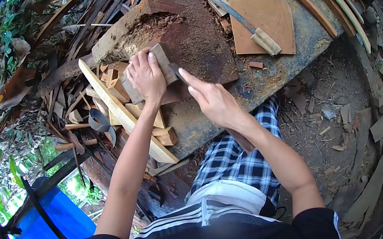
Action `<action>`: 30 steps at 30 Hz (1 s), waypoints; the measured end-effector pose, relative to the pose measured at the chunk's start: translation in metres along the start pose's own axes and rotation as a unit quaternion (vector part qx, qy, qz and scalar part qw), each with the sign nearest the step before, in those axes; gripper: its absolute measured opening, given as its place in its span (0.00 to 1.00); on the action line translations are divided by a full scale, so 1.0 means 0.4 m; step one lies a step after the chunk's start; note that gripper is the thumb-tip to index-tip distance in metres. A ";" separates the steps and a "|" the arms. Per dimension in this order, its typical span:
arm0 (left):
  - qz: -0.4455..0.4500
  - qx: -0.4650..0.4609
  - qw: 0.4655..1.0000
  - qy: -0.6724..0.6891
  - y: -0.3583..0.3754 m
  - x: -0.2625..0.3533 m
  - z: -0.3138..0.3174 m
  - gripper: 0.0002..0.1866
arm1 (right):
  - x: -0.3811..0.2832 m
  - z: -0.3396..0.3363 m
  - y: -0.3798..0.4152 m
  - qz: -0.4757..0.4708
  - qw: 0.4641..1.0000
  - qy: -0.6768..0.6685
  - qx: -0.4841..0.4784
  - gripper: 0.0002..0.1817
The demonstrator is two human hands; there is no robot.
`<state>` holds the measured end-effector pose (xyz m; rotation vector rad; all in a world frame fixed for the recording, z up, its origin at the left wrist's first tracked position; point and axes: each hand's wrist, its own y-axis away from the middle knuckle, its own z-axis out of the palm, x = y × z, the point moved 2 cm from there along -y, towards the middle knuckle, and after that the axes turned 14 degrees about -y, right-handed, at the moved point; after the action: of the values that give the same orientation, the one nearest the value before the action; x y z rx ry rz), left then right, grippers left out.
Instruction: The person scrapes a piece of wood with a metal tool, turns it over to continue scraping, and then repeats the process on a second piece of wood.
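My left hand [147, 77] presses a wooden block [164, 59] down on a big worn slab of wood [202, 34], with its fingers curled over the block. My right hand [215, 102] grips a hand tool with a narrow dark blade [177, 72]. The blade's tip meets the block's right side. A dark brown piece [242, 140], perhaps the tool's handle, shows below my right wrist; the palm hides how it joins. Sawdust and crumbs lie over the slab.
A long pale wood strip [120, 108] and several offcuts [166, 136] lie left of the bench [191, 124]. Beyond are a brown sheet [268, 16] and a wooden-handled tool [265, 41]. A curled dark strap [99, 122] hangs left. Scraps litter the ground at right.
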<state>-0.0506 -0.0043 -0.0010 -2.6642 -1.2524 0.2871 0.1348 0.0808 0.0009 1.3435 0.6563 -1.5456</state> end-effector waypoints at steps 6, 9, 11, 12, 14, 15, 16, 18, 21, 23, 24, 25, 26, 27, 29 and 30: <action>-0.007 -0.021 1.000 -0.007 0.008 -0.001 -0.001 0.15 | 0.000 -0.008 -0.006 0.011 1.000 -0.009 -0.021 0.26; -0.002 -0.011 1.000 -0.007 0.006 -0.002 0.000 0.15 | -0.016 0.013 0.024 0.010 1.000 -0.015 0.000 0.26; 0.001 0.005 1.000 -0.002 0.003 -0.003 0.003 0.15 | -0.005 0.028 0.018 0.025 0.999 -0.025 0.019 0.26; -0.004 -0.006 1.000 -0.001 0.001 -0.003 0.002 0.15 | 0.018 0.030 0.000 -0.017 0.999 -0.015 0.035 0.26; -0.006 -0.024 1.000 0.001 0.015 -0.001 0.002 0.15 | -0.023 0.003 -0.047 0.091 0.996 -0.027 -0.005 0.26; -0.008 -0.024 1.000 0.001 0.016 0.000 0.001 0.15 | -0.069 -0.018 -0.066 0.169 0.985 -0.006 -0.039 0.25; -0.008 -0.021 1.000 0.000 0.006 -0.001 0.000 0.15 | -0.031 -0.006 -0.068 0.092 0.996 -0.006 -0.014 0.25; -0.006 -0.013 1.000 0.004 0.004 0.000 0.002 0.15 | 0.002 0.002 -0.041 0.020 1.000 -0.005 0.010 0.25; -0.004 -0.005 1.000 0.005 0.007 -0.002 0.000 0.15 | -0.012 0.004 -0.008 0.059 0.998 -0.007 -0.021 0.25; -0.002 -0.010 1.000 -0.020 0.007 -0.001 0.001 0.15 | -0.002 0.001 -0.037 0.013 1.000 0.000 -0.002 0.26; -0.005 -0.008 1.000 -0.020 0.012 -0.002 0.000 0.15 | -0.023 -0.005 -0.049 0.012 1.000 0.002 -0.004 0.26; -0.004 -0.004 1.000 -0.011 0.014 -0.001 0.001 0.15 | -0.053 -0.014 -0.065 0.086 0.996 0.003 -0.026 0.26; 0.000 0.002 1.000 -0.002 0.008 -0.001 0.002 0.15 | -0.068 -0.018 -0.077 0.158 0.986 0.004 -0.046 0.27; 0.002 0.005 1.000 -0.002 0.000 0.002 0.001 0.15 | -0.043 -0.011 -0.070 0.155 0.987 0.003 -0.045 0.27; -0.003 -0.007 1.000 -0.003 0.006 0.001 0.000 0.15 | 0.030 0.015 -0.030 -0.045 0.998 0.037 0.011 0.27; -0.005 -0.013 1.000 -0.010 0.007 0.000 0.000 0.15 | 0.039 0.017 -0.034 -0.080 0.995 0.050 0.028 0.27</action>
<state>-0.0485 -0.0059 -0.0017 -2.6829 -1.2827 0.2985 0.1206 0.0755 -0.0147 1.4482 0.8044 -1.6411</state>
